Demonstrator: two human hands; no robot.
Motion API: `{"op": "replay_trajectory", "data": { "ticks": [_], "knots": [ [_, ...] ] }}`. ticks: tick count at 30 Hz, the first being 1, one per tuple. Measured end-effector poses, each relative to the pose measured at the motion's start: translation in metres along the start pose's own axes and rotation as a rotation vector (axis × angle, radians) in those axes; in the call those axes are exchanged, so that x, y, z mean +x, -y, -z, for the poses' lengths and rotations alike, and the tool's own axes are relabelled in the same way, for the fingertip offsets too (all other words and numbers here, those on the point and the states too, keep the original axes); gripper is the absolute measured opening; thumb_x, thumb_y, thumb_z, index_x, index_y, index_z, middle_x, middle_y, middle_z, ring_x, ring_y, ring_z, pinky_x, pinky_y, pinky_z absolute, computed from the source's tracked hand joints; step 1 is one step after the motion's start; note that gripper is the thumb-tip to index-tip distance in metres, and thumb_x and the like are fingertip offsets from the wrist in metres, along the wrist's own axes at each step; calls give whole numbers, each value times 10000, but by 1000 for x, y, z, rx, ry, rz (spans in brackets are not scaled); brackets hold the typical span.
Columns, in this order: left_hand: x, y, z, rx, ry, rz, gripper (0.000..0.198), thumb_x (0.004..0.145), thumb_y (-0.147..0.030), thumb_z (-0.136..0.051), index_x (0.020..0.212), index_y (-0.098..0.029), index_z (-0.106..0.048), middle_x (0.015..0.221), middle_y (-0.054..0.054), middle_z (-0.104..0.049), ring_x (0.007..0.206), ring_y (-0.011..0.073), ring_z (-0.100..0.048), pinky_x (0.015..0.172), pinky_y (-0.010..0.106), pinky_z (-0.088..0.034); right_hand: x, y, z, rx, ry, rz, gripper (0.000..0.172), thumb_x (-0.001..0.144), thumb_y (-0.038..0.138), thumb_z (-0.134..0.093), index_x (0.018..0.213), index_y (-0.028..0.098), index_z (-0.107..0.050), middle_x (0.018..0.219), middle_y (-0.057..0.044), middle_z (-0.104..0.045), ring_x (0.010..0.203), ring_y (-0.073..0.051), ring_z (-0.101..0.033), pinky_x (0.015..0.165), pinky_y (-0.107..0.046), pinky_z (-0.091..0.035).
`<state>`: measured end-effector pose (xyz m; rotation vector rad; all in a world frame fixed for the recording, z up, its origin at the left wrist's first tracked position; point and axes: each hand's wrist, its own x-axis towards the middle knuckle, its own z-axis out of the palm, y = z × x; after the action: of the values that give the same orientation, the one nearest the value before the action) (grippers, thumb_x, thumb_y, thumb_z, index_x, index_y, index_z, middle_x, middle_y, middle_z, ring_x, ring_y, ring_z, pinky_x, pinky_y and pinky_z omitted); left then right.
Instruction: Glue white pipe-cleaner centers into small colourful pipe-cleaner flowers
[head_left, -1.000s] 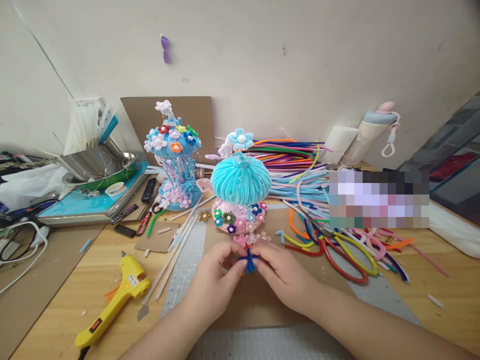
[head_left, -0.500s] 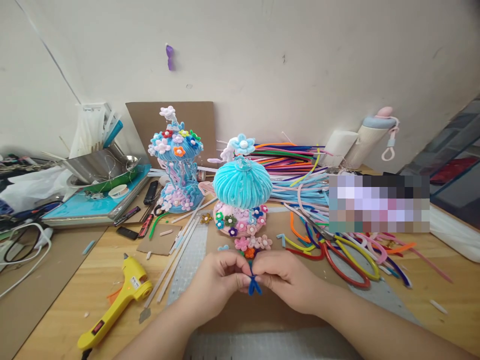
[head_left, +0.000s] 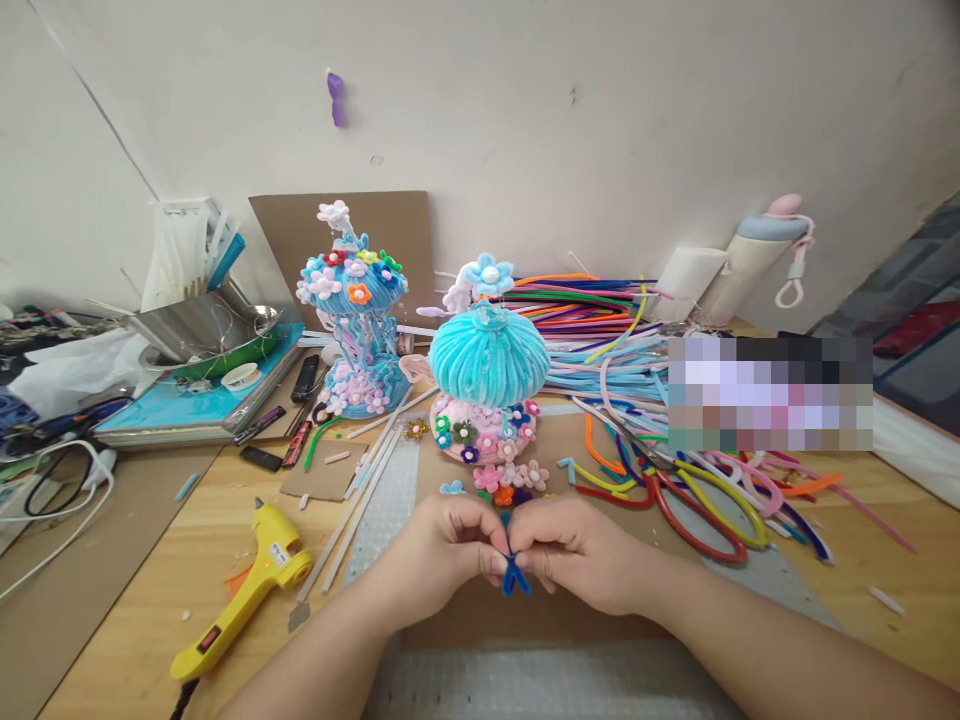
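Blue, fuzzy: chenille twist [head_left: 514, 577] pinched at near centre between fingertips of left hand [head_left: 442, 550] and right hand [head_left: 577, 550], both clenched on it. Likely risks: slipping loose on an eased pinch; bumping loose flowers [head_left: 510, 480] just far of knuckles.

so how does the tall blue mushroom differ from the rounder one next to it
The tall mushroom has coloured flowers all over its cap; the round mushroom has a plain ribbed cap. The tall mushroom shows a long stringy stem; the round mushroom sits low on a pink base ringed with flowers. Both are fuzzy and light blue.
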<state>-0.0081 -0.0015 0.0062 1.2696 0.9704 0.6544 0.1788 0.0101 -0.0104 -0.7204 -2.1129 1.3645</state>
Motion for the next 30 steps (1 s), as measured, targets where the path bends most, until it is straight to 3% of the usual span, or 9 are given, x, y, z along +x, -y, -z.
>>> {"op": "replay_trajectory", "data": {
  "ticks": [11, 16, 19, 25, 30],
  "knots": [
    [7, 5, 5, 56, -13, -41, 149, 658, -259, -729, 625, -142, -643, 600, -13, -599, 579, 107, -543, 591, 223, -431, 3, -8, -5, 42, -45, -25, 292, 878, 319, -517, 654, 157, -611, 512, 25, -522, 502, -105, -503, 537, -210, -404],
    [11, 8, -2, -76, -241, -117, 251, 722, -365, -677, 801, -142, -590, 646, -16, -579, 586, 112, -538, 589, 241, -439, 6, -15, -9, 53, -354, -50, 224, 900, 287, -463, 742, 172, -571, 601, 18, -545, 544, -115, -527, 542, -217, -416],
    [10, 8, -7, -57, -357, -219, 251, 753, -383, -640, 802, -155, -546, 682, -12, -562, 607, 116, -538, 586, 242, -443, 6, -16, -12, -58, -485, -73, 191, 904, 259, -451, 780, 177, -570, 641, 14, -536, 570, -121, -527, 558, -227, -412],
    [4, 9, -13, 292, -382, -259, 83, 778, -173, -531, 845, -166, -578, 820, 39, -613, 754, 164, -579, 691, 286, -466, 3, -12, -16, -303, -477, -38, 182, 880, 191, -474, 704, 186, -521, 641, 16, -522, 617, -129, -490, 571, -226, -363],
    [0, 10, -11, 591, -383, -247, 99, 813, -188, -504, 829, -180, -601, 787, 29, -633, 716, 167, -566, 656, 276, -429, 1, -8, -19, -392, -452, -22, 179, 876, 150, -463, 704, 186, -501, 681, 3, -529, 639, -133, -493, 579, -230, -352]
  ]
}}
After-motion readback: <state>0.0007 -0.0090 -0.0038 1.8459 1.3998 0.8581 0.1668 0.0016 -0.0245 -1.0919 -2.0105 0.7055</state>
